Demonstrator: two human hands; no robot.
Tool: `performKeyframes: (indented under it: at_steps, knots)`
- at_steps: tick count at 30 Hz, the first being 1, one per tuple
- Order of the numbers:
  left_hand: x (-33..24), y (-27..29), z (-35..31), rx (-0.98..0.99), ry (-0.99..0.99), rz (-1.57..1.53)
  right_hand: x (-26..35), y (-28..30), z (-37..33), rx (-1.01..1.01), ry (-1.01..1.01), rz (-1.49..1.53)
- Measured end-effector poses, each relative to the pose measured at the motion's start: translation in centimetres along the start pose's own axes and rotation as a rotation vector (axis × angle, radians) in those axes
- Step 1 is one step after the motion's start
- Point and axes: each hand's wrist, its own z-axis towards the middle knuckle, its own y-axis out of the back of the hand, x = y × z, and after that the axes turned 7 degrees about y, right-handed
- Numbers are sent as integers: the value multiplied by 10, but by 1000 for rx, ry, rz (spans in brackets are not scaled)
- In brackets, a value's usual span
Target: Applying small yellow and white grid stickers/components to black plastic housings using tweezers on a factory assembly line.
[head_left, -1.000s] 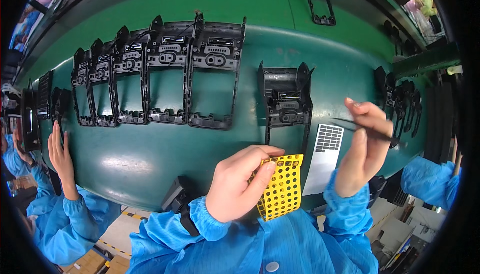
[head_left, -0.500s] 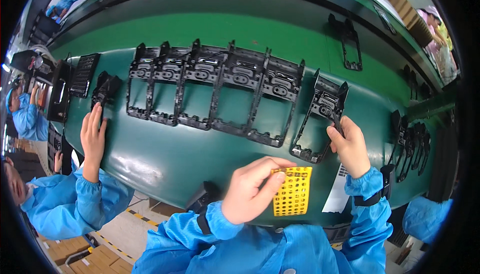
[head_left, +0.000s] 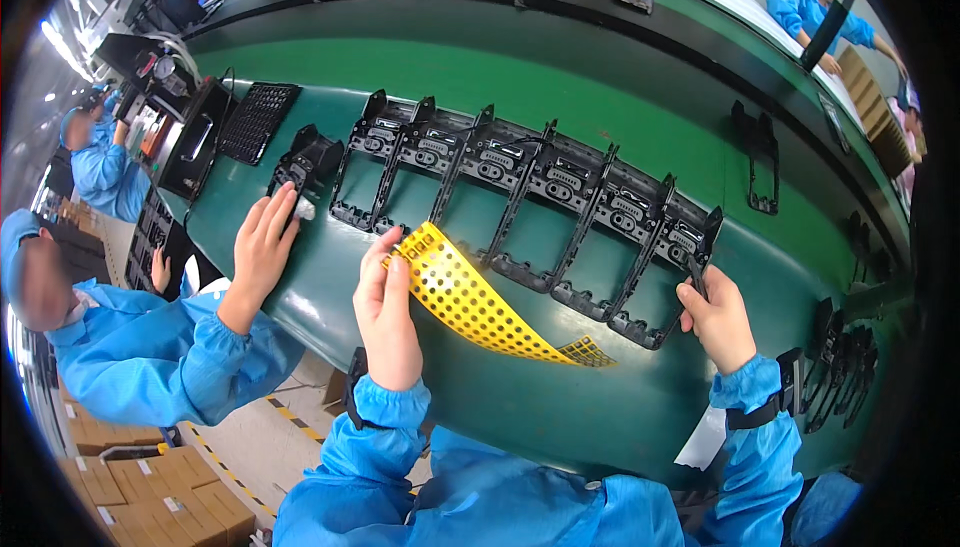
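Pinched between the thumb and fingers of my left hand (head_left: 388, 332) is the corner of a yellow sheet (head_left: 480, 305) covered in rows of dark round dots. The sheet curves down to the right, in front of several black plastic frames (head_left: 565, 185) standing side by side in a row. My right hand (head_left: 722, 321) is closed around a slim dark tool that looks like tweezers (head_left: 697, 275). Its tip meets the upper part of the rightmost black frame (head_left: 688, 235); whether it grips anything there is too small to tell.
At left, a co-worker's hand (head_left: 265, 247) touches another black part (head_left: 308, 159) by a black keyboard-like panel (head_left: 258, 122). More black frames stand at the right edge (head_left: 840, 367) and far right (head_left: 760, 162). White paper (head_left: 703, 439) lies near my right forearm.
The view has turned, shifting the scene. The rightmost frame, apart before, now adjoins the row. My left hand has moved left, and the yellow sheet now stretches out to the right.
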Motion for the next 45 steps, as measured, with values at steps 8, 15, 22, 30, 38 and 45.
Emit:
performKeyframes:
  at_steps: [8, 15, 22, 30, 38, 45]
  knots:
    - [8, -23, -19, -44, -114, -68, -29, 9, 7, 46, 130, 125]
    - [-10, -18, -66, 21, 50, -310, -41, 119, 74, -251, 173, -330]
    - [-30, -66, -103, 526, 361, -111, -107, 189, 135, -650, 96, -682]
    - [-28, -119, -138, 1038, 648, -27, -32, 151, 78, -446, 149, -427]
    - [-33, -152, -139, 1749, 297, 112, -38, 67, -114, -267, 150, -104]
    - [-24, -182, -162, 1773, -168, 291, -57, 37, -150, -226, 113, -45]
